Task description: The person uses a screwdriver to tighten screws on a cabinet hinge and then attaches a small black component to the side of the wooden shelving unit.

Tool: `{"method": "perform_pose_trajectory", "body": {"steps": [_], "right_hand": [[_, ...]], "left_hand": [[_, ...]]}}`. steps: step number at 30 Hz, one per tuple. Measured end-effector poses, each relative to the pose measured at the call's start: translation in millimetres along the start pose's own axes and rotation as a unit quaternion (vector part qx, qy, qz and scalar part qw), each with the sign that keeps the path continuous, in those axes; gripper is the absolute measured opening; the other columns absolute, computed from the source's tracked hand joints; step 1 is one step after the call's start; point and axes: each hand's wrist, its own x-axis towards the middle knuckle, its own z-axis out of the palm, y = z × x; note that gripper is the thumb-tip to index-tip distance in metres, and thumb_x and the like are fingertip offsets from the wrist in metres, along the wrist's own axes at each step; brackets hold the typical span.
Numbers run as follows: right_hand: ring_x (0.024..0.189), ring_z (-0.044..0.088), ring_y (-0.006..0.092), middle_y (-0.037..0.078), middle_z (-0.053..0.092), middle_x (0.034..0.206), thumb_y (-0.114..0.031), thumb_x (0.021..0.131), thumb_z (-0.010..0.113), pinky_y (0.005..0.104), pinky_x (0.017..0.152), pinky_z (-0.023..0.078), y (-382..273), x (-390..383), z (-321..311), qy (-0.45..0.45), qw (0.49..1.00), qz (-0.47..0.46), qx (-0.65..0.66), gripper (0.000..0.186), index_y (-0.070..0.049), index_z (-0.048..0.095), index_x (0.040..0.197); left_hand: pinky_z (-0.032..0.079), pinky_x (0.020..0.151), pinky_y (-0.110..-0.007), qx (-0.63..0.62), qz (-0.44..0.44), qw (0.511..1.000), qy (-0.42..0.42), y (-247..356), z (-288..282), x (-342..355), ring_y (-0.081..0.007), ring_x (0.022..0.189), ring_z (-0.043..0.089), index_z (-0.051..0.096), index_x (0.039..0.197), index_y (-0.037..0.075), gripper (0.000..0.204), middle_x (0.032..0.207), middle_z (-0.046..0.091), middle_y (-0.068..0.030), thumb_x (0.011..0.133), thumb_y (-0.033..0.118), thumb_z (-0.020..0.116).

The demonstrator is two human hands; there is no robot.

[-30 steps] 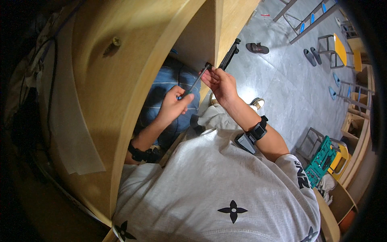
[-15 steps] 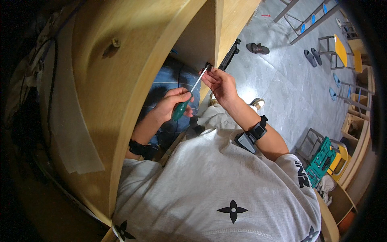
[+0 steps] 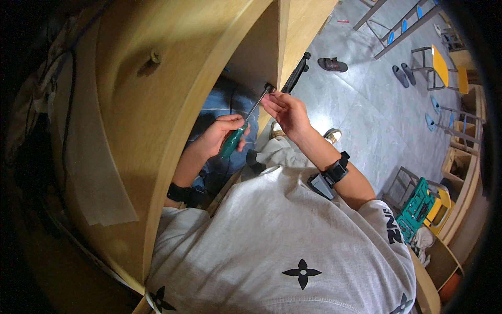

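Observation:
My left hand (image 3: pixel 221 135) is closed on the green handle of a screwdriver (image 3: pixel 233 138). Its shaft runs up to a small black fitting (image 3: pixel 269 88) on the inner face of a wooden panel (image 3: pixel 256 47). My right hand (image 3: pixel 287 112) has its fingers curled at the shaft's tip and the fitting, pinching there. A blue striped cushion or fabric (image 3: pixel 212 104) lies inside the wooden cabinet behind the left hand. A black item (image 3: pixel 297 70) is beside the panel.
A large wooden panel (image 3: pixel 120 94) with a protruding fastener fills the left. On the grey floor (image 3: pixel 355 110) are sandals and slippers, chairs with yellow seats (image 3: pixel 440 65), and an open green tool case (image 3: pixel 415 209) on a chair at the lower right.
My left hand has shifted on the screwdriver since a second ago, leaving more of the green handle visible. My right hand stays at the fitting.

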Motion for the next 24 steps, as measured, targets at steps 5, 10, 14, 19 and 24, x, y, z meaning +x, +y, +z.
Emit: {"method": "perform_pose_trajectory", "body": {"steps": [5, 10, 14, 19, 24], "right_hand": [[0.099, 0.061, 0.0299, 0.023, 0.059, 0.106, -0.005, 0.084, 0.05, 0.0359, 0.09, 0.049, -10, -5, -29, -0.024, 0.997, 0.03, -0.061, 0.026, 0.013, 0.054, 0.103], [0.101, 0.061, 0.0271, 0.024, 0.06, 0.107, -0.003, 0.086, 0.046, 0.0345, 0.09, 0.05, -21, -18, -45, -0.056, 0.975, 0.095, -0.194, 0.031, 0.014, 0.051, 0.112], [0.098, 0.062, 0.0252, 0.022, 0.061, 0.106, 0.001, 0.083, 0.046, 0.0343, 0.089, 0.05, -23, -29, -39, -0.171, 0.941, 0.139, -0.257, 0.033, 0.012, 0.052, 0.114], [0.117, 0.048, 0.0298, 0.019, 0.053, 0.123, -0.009, 0.08, 0.065, 0.0368, 0.098, 0.038, -33, -67, 6, -0.449, 0.707, -0.138, -0.528, 0.028, 0.0, 0.062, 0.107], [0.112, 0.05, 0.0299, 0.021, 0.053, 0.12, -0.015, 0.081, 0.065, 0.0369, 0.093, 0.039, -72, -98, 34, -0.405, 0.729, -0.276, -0.477, 0.023, 0.006, 0.062, 0.087]], "left_hand": [[0.052, 0.061, -0.035, -0.005, -0.018, 0.998, -0.061, -8, -24, 6, -0.023, 0.065, 0.06, 0.052, 0.104, -0.002, 0.027, 0.084, 0.058, -0.01, 0.095, 0.022, 0.044], [0.052, 0.066, -0.032, 0.029, -0.028, 0.982, -0.185, -18, -47, 14, -0.0225, 0.075, 0.061, 0.051, 0.11, -0.003, 0.03, 0.089, 0.058, -0.0103, 0.095, 0.022, 0.046], [0.049, 0.079, -0.036, 0.136, -0.07, 0.947, -0.281, -28, -43, 6, -0.0221, 0.085, 0.061, 0.05, 0.104, 0.0, 0.026, 0.088, 0.061, -0.0109, 0.087, 0.017, 0.059], [0.041, 0.089, -0.031, 0.157, 0.061, 0.905, -0.391, -2, 26, 22, -0.018, 0.096, 0.056, 0.051, 0.108, -0.002, 0.031, 0.104, 0.058, -0.0093, 0.084, 0.013, 0.064], [0.042, 0.086, -0.028, 0.278, 0.325, 0.87, -0.246, 12, 85, 23, -0.0164, 0.106, 0.053, 0.044, 0.128, 0.0, 0.044, 0.121, 0.051, -0.0106, 0.087, 0.009, 0.058]]}}
